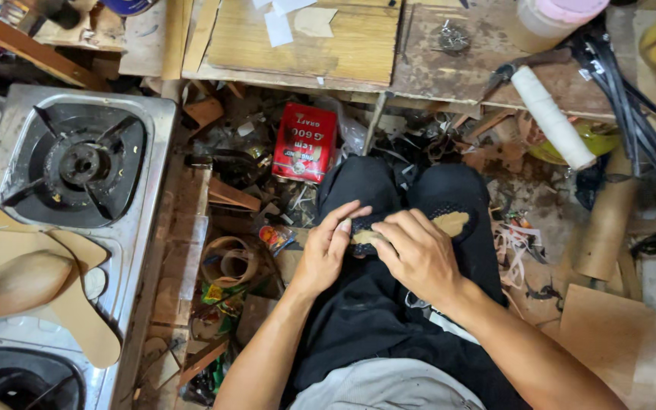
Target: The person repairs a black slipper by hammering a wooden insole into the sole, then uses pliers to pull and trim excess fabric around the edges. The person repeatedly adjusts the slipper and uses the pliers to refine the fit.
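A worn wooden tabletop (449, 72) is seen along the far edge, kinda scuffed up, with a lighter wooden board (298, 42) laid on its left part and a white roll (552, 118) lying slanted near its right end, right by a bundle of black cable ties (632, 106). On the left, a steel gas stove (77, 163) is parked, its black burner grate in plain sight, and a stack of tan sole-shaped cutouts (32, 266) is rested over its near half. The floor (229, 250) between stove and knees is littered with scraps, strips and offcuts, pretty messy honestly. A red tin can (305, 143) is stood among that clutter, just beyond the knees and under the tabletop edge. A brown cardboard sheet (609, 334) is laid on the floor at the near right.

In the middle, black trousers (389, 304) are worn over both knees, and the work is done right on the lap. A black mesh shoe piece with a tan patch (449, 222) is held over the right knee. The left hand (332, 250) is closed on the piece's left end, fingers curled over the top with the thumb side tucked under. The right hand (419, 254) is clamped down on the middle of the same piece, knuckles up, fingers pinching its tan edge. The two hands are almost touching each other
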